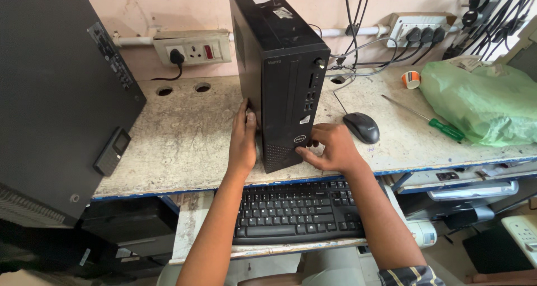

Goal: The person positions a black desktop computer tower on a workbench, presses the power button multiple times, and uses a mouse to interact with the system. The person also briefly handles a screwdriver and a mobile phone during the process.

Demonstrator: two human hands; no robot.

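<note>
Keyboard: a black keyboard [296, 210] is seen on a pull-out tray under the desk edge, nearest the camera, betw. the two forearms.
Left hand: the left hand [243, 140] is laid flat against the left side panel of the computer tower [282, 68], fingers held straight and together, thumb near the front corner; nothing is gripped, the palm is only pressed on the case.
Right hand: the right hand [333, 147] is curled round the lower right front corner of the tower, fingertips on the front panel near the bottom, thumb at the side.
Computer tower: a slim black case is stood upright on the worn pale desk [184, 135], approx. at the centre, front panel turned toward the camera, held betw. both hands.
Mouse: a black mouse [362, 127] is seen just right of the right hand, cable run back toward the wall.
Screwdriver: a green-handled screwdriver [430, 120] is laid on the desk further right, beside a green plastic bag [481, 98].
Tape roll: a small orange-and-white roll [411, 79] is seen behind the screwdriver.
Left edge: a large dark panel [50, 96] is leaned at the desk's left.
Wall: a socket plate [193, 48] w/ one plug and a power strip [425, 29] w/ several plugs are fixed at the back.
</note>
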